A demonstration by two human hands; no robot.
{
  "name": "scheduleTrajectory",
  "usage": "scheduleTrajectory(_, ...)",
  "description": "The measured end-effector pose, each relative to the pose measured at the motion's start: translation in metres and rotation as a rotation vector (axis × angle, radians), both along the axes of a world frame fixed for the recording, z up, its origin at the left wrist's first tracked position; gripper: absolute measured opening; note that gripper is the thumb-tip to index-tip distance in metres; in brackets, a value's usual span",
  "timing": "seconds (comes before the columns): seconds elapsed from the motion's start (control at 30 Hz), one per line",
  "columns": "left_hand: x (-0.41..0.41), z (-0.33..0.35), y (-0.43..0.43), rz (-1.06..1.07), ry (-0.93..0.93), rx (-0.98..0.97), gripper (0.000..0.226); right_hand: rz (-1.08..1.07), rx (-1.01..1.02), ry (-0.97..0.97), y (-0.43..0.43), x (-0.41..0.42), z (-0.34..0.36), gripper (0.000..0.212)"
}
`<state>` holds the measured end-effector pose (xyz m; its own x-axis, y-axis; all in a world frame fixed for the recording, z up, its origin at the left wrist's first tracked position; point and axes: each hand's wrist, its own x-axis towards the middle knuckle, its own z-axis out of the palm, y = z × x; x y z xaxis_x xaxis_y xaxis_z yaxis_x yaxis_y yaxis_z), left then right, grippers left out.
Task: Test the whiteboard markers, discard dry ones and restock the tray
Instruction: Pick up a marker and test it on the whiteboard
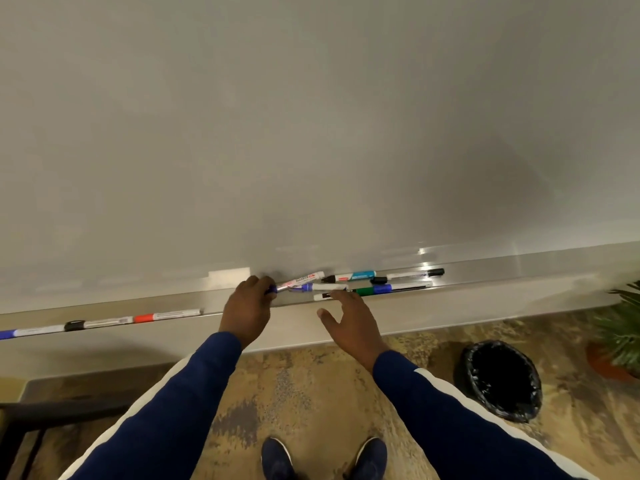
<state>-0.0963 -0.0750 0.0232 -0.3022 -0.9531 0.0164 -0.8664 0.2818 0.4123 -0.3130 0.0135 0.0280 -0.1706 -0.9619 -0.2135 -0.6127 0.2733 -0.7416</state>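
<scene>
Left grip (247,306) pinches blue-ended marker (301,280): likely light, slick, rigid; take mid-barrel. Right grip (349,323) splayed, empty, at marker's 4 o'clock by tray (485,270).

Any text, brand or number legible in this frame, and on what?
On the marker in the left hand: dark print on the barrel, too blurred to read.
On the other markers along the tray: labels too small and blurred to read.
No legible text elsewhere.

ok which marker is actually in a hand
The white marker with red print and a blue end, angled across the pile; the left hand grips its blue end. No other is gripped.
</scene>
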Motion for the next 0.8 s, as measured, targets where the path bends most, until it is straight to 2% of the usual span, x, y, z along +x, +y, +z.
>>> scheduleTrajectory(0.13,-0.026,0.028,0.024,-0.076,0.223,0.062,0.005,-0.291,0.165,-0.619,-0.021,0.013,0.039,0.037)
scheduleTrajectory(0.23,-0.047,0.055,0.040,-0.122,0.355,0.058,0.006,-0.425,0.094,-0.823,-0.025,0.011,0.067,0.036)
scheduleTrajectory(0.4,-0.069,0.106,0.050,-0.095,0.456,-0.002,0.014,-0.488,-0.036,-0.946,-0.019,0.002,0.116,0.035)
scheduleTrajectory(0.57,-0.083,0.137,0.048,-0.181,0.306,-0.111,0.025,-0.523,-0.132,-1.027,-0.016,-0.003,0.149,0.035)
scheduleTrajectory(0.7,-0.097,0.155,0.055,-0.222,0.171,-0.183,0.038,-0.514,-0.192,-0.989,-0.021,0.000,0.162,0.038)
scheduleTrajectory(0.73,-0.101,0.160,0.058,-0.219,0.190,-0.153,0.043,-0.520,-0.203,-0.963,-0.022,0.002,0.164,0.038)
scheduleTrajectory(0.8,-0.107,0.170,0.065,-0.196,0.362,-0.011,0.045,-0.531,-0.217,-0.898,-0.025,0.003,0.169,0.037)
